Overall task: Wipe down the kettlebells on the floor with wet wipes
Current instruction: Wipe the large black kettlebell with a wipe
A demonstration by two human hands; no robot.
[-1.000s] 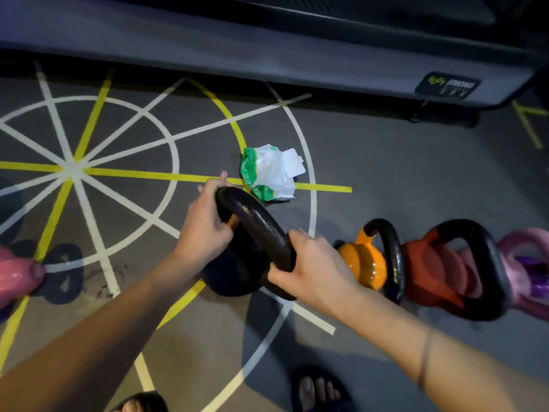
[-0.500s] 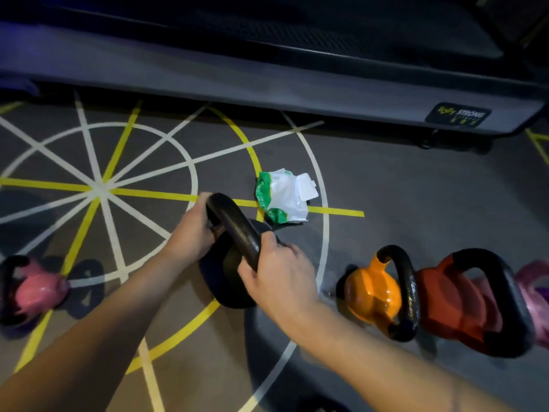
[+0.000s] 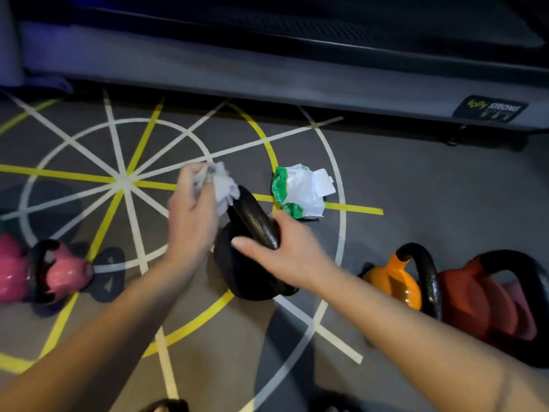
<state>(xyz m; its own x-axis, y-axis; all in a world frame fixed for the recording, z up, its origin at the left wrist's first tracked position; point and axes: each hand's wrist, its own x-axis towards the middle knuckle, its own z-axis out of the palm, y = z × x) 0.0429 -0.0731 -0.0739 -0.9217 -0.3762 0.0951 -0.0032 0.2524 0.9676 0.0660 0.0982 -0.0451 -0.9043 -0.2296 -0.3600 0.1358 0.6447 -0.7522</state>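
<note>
Far left, on the grey gym floor with yellow and white lines [image 3: 416,179]: a glossy pink kettlebell with a black handle [image 3: 64,273], lying well apart from the work. Next, the left hand [image 3: 190,224], clenched round a crumpled white wet wipe [image 3: 224,187] at the top end of the handle of the matte black iron kettlebell [image 3: 252,269]. Then the right hand [image 3: 286,252], wrapped round that handle lower down, steadying the bell on the floor.

Likely trouble: a damp handle slipping through the right hand, or the heavy bell tipping back toward the person (something dark at the lower edge, perhaps footwear, too dim to tell).

Just behind, a green-and-white wipes packet [image 3: 300,191], near enough to be knocked. Further right, an orange kettlebell [image 3: 396,285] and a dull red kettlebell [image 3: 481,301] close together, crowding that side. Open floor on the left; a long grey machine base [image 3: 267,75] closing off the far edge.
</note>
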